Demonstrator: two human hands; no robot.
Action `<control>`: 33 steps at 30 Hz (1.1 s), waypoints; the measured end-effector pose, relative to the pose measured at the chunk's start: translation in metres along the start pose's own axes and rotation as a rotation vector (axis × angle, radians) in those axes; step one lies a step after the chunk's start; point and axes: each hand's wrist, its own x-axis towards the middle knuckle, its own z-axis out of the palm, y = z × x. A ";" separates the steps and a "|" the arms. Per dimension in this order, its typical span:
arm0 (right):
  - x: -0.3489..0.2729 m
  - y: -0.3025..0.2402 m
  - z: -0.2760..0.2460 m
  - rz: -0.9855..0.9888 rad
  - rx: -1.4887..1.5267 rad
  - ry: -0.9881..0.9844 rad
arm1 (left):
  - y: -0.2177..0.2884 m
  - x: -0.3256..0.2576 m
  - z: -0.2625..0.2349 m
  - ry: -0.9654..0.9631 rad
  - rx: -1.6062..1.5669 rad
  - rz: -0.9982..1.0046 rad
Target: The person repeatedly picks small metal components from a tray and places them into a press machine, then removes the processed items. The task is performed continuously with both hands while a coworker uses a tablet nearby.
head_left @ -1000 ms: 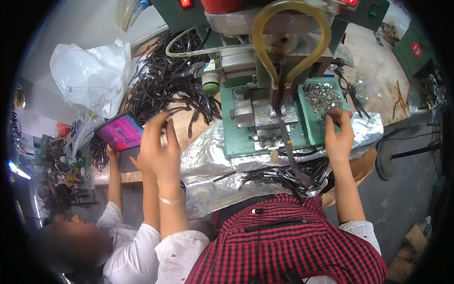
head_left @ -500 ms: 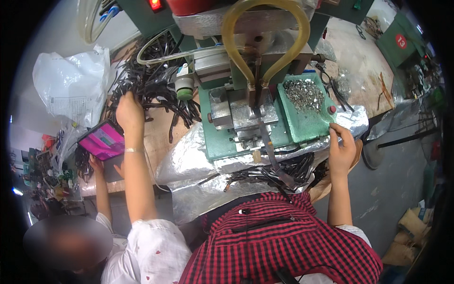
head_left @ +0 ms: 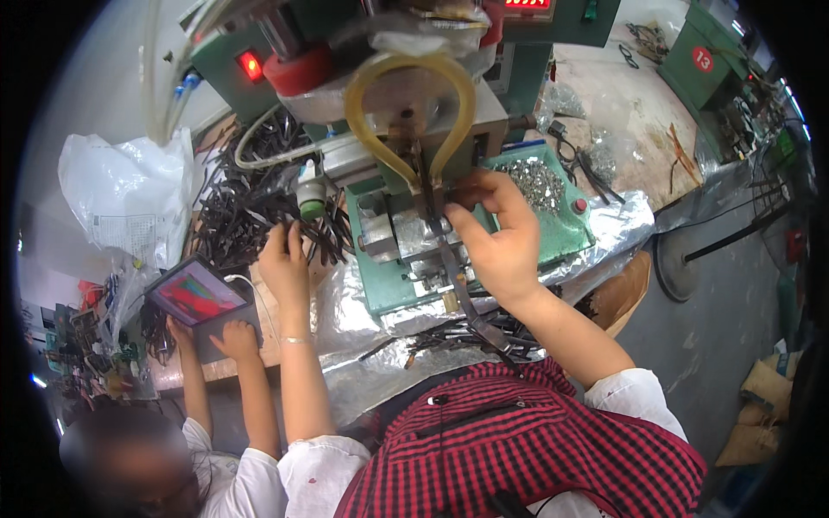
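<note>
My left hand [head_left: 287, 263] is raised over the right edge of a pile of dark strips [head_left: 237, 203], fingers bent together; whether a strip is in them I cannot make out. My right hand [head_left: 505, 246] reaches over the green press base [head_left: 380, 289]. Its thumb and fingers curl in at the metal die [head_left: 419, 233], below the yellow tube loop [head_left: 352, 99]; what they pinch is hidden. A long dark strip [head_left: 464, 298] runs from the die down toward me. Its lower end rests by more strips [head_left: 432, 338] on silver foil [head_left: 341, 350].
A green tray of small metal pieces [head_left: 535, 183] sits right of the die, a red button [head_left: 579, 206] at its corner. On the left, another person's hands [head_left: 238, 339] are by a tablet [head_left: 197, 292]. A white plastic bag [head_left: 129, 186] lies behind it.
My left hand has come out of the strip pile, rightward and toward me. My right hand has moved from the tray's near-right corner to the die. The view has shifted.
</note>
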 end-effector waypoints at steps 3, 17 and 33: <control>-0.009 -0.004 -0.001 0.093 0.121 0.006 | 0.045 -0.017 -0.011 0.160 -0.623 -0.130; 0.001 0.003 -0.061 0.026 -0.460 -0.128 | 0.189 -0.046 -0.038 -0.020 -0.268 1.038; -0.024 0.057 -0.107 -0.032 -0.945 -0.064 | 0.172 -0.059 -0.020 -0.026 -0.304 1.014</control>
